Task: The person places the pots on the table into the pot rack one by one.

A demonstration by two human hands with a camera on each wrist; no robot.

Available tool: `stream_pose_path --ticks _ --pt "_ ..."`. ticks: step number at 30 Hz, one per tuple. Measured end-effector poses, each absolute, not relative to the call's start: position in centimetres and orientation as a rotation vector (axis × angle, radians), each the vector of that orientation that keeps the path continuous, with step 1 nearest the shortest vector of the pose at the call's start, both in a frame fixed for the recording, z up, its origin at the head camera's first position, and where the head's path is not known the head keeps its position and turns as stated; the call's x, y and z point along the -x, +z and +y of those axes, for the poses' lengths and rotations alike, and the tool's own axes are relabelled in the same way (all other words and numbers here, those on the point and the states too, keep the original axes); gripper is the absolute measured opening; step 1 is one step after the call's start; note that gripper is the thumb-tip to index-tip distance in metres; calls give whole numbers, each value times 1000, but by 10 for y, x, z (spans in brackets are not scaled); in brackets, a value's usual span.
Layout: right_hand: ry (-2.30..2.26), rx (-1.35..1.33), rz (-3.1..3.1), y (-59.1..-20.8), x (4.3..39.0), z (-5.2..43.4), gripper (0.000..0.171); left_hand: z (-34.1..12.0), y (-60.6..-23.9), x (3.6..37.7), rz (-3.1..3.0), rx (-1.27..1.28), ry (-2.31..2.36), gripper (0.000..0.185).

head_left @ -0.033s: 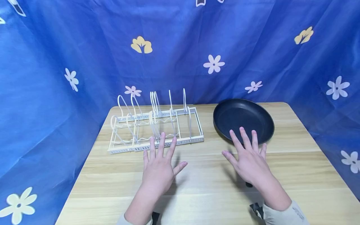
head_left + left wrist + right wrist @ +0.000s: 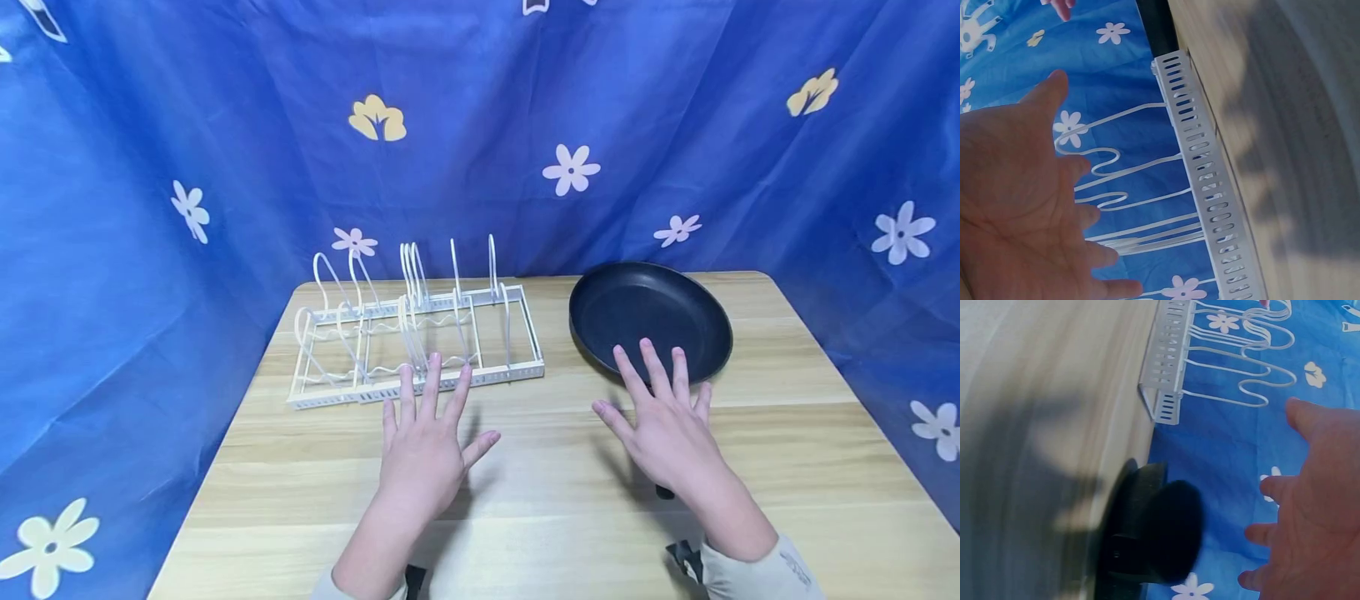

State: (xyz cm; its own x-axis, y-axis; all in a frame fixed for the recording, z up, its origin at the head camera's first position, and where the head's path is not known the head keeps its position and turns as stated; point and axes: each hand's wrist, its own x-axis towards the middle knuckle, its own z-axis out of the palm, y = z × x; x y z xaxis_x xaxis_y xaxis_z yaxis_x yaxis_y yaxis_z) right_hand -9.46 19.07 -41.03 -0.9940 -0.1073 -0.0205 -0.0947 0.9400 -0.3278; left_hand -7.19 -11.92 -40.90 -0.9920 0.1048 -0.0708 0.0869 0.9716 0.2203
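Note:
A white wire pan rack (image 2: 420, 385) with upright loops stands at the back left of the table. My left hand (image 2: 422, 462) hovers in front of it, fingers spread, holding nothing; the left wrist view shows the rack's slotted side rail (image 2: 1200, 159) beyond the palm. At the back right lies a black frying pan (image 2: 645, 312), its handle pointing toward me. Over that handle is my right hand (image 2: 671, 437), spread and holding nothing, hiding most of the handle; only its end (image 2: 664, 492) shows. In the right wrist view the handle (image 2: 1172, 531) looms blurred, apart from the palm.
The light wooden table (image 2: 540, 467) carries the rack and the pan, with bare wood between them and along the front. A blue flowered cloth (image 2: 480, 167) hangs close behind the table and along both sides.

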Motion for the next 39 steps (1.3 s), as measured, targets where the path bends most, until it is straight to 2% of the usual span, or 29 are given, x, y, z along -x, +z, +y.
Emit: stream_pose_path --ticks 12,19,29,35,39 --pt "-583 157 3034 -423 100 194 84 -119 -417 70 3103 -170 361 92" --pt "-761 157 3125 -423 102 201 83 -110 -424 69 3175 -228 502 84" --pt "-879 19 3159 -427 107 227 64 -68 -419 70 2994 -425 750 71" --pt "-795 -61 3075 -433 112 242 67 -39 -414 71 2862 -572 730 66" --pt "-716 -81 3006 -439 114 253 69 -23 -416 74 2774 -672 798 53"
